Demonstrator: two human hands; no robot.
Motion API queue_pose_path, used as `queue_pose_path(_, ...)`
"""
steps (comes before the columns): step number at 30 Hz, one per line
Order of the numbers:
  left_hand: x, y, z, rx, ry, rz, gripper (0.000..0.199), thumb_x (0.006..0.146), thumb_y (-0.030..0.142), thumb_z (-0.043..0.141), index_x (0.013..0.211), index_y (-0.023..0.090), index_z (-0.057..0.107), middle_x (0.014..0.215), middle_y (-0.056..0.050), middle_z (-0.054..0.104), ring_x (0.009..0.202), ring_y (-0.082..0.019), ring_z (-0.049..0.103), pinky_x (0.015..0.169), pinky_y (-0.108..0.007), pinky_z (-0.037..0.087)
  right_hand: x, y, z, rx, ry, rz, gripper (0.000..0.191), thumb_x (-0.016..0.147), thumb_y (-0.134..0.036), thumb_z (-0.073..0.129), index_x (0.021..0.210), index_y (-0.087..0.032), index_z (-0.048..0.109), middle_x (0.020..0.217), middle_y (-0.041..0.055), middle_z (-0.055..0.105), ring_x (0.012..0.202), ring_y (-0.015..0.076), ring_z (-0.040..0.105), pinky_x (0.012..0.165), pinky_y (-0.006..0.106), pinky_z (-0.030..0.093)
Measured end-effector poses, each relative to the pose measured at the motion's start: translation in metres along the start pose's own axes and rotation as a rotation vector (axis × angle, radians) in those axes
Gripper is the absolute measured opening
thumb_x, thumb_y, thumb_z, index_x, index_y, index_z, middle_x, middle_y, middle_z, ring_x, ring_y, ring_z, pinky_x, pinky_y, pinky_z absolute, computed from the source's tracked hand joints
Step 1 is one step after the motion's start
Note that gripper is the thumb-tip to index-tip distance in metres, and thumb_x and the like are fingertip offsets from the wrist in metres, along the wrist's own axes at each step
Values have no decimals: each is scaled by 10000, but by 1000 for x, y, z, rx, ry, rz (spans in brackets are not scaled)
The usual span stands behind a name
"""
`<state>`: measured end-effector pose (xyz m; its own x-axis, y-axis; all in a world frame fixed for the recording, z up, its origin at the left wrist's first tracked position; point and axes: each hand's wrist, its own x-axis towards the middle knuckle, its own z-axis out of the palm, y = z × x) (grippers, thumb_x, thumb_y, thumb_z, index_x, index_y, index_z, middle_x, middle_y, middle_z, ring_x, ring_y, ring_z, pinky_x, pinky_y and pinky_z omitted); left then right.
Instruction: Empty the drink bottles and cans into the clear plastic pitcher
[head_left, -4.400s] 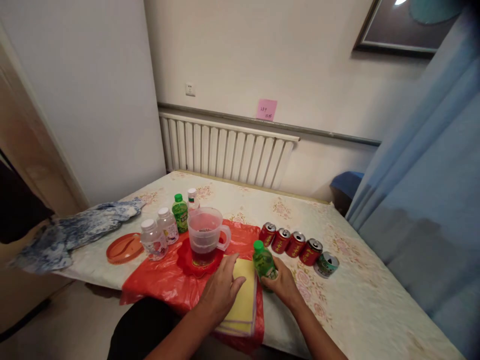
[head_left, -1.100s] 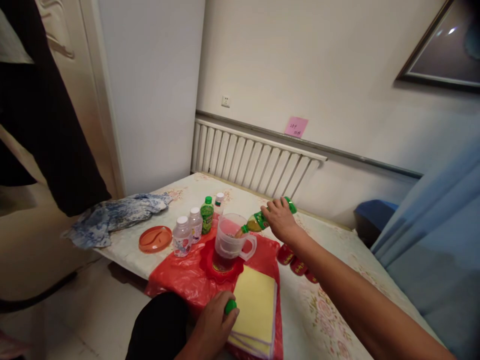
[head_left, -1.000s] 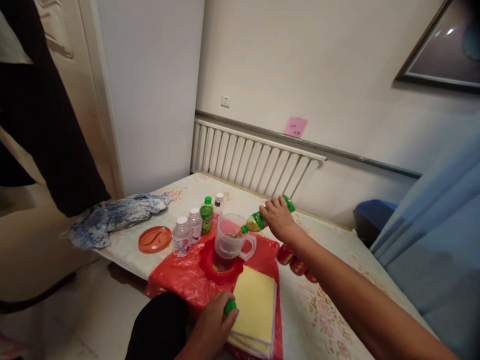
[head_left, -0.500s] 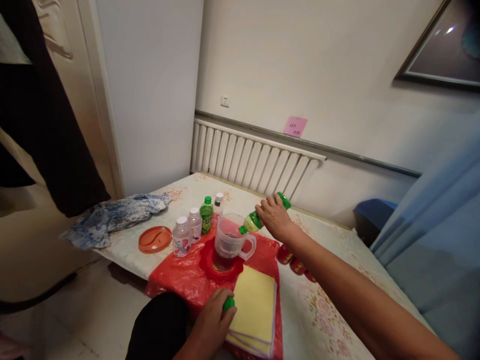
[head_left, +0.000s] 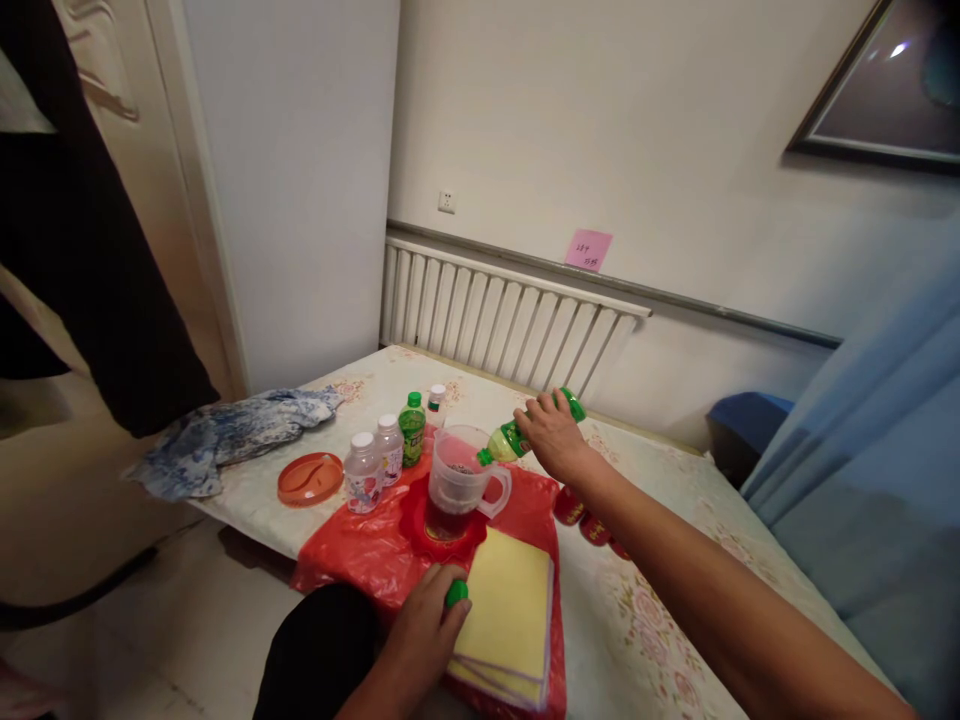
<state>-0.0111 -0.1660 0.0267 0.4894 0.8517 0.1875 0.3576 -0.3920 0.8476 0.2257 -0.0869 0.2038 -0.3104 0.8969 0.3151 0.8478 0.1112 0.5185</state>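
My right hand (head_left: 553, 432) is wrapped round a green drink bottle (head_left: 507, 443), tilted so its mouth sits over the rim of a clear plastic jug (head_left: 454, 488). Dark reddish liquid shows low in the jug, with froth or specks on top. The jug stands on a red scalloped dish (head_left: 421, 548). Between thumb and fingers, my left hand (head_left: 424, 622) grips a green bottle cap (head_left: 456, 593) near a stack of yellow cloths (head_left: 511, 615).
Left of the jug stand two white-capped bottles (head_left: 363, 475), a green bottle (head_left: 412, 432) and another white-capped bottle (head_left: 436, 402). An orange dish (head_left: 309, 479) lies near the edge. Red cans (head_left: 570, 506) lie beneath my right forearm. Red plastic sheeting (head_left: 352, 555) covers part of the flowered tablecloth.
The right hand keeps the bottle tilted at the jug, nearly unmoved. My left hand has shifted slightly upward with the cap. The camera view has moved a little.
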Motion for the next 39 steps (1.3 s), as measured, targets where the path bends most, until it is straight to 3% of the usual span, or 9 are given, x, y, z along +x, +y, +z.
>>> queue_pose_path(5, 7, 2, -3, 1, 62, 6, 260, 796, 233, 485, 1006, 187, 632, 1011, -95, 668, 978, -253, 606, 898, -391, 466, -10, 2, 7, 117, -72, 118, 332, 849, -200, 559, 1180, -207, 576, 1139, 135, 597, 1121, 311, 438, 1024, 481, 179)
queue_pose_path(10, 20, 7, -10, -28, 156, -13, 386, 743, 227, 486, 1105, 168, 606, 1129, -114, 669, 1069, -263, 598, 960, -418, 446, -28, 4, 29, 229, -132, 232, 408, 770, -146, 579, 1171, -221, 583, 1092, 114, 616, 1012, 274, 500, 849, 375, 316)
queue_pose_path(16, 35, 20, -21, -47, 218, -54, 383, 728, 256, 510, 1084, 154, 607, 962, -88, 694, 862, -231, 635, 812, -377, 497, -57, 0, 49, 432, -168, 304, 377, 736, -233, 636, 1112, -229, 614, 1017, 66, 640, 914, 223, 552, 740, 284, 351)
queue_pose_path(20, 45, 34, -26, -52, 271, -23, 334, 732, 283, 527, 1025, 159, 627, 807, -42, 664, 733, -207, 619, 712, -338, 499, -81, -15, 51, 564, -143, 293, 356, 753, -269, 643, 1107, -226, 623, 1006, 48, 655, 903, 208, 580, 763, 270, 393)
queue_pose_path(25, 56, 47, -25, -75, 331, 15, 319, 758, 278, 535, 1048, 172, 616, 855, -41, 677, 742, -195, 617, 722, -329, 497, -113, -49, 55, 862, -33, 247, 371, 704, -210, 656, 1073, -239, 650, 968, 37, 683, 889, 245, 598, 773, 327, 445)
queue_pose_path(30, 57, 52, -24, -43, 232, 80, 297, 768, 240, 532, 1045, 182, 622, 955, -51, 692, 793, -196, 627, 755, -326, 492, -133, -77, 63, 975, -28, 264, 379, 678, -177, 649, 1049, -251, 655, 967, 33, 687, 893, 255, 602, 775, 333, 457)
queue_pose_path(39, 50, 45, -25, 119, 80, 182, 252, 769, 132, 509, 984, 187, 630, 966, -54, 671, 913, -216, 619, 844, -341, 473, -148, -98, 71, 1037, -59, 319, 454, 646, -140, 638, 1092, -227, 635, 1006, 55, 668, 945, 258, 587, 840, 354, 441)
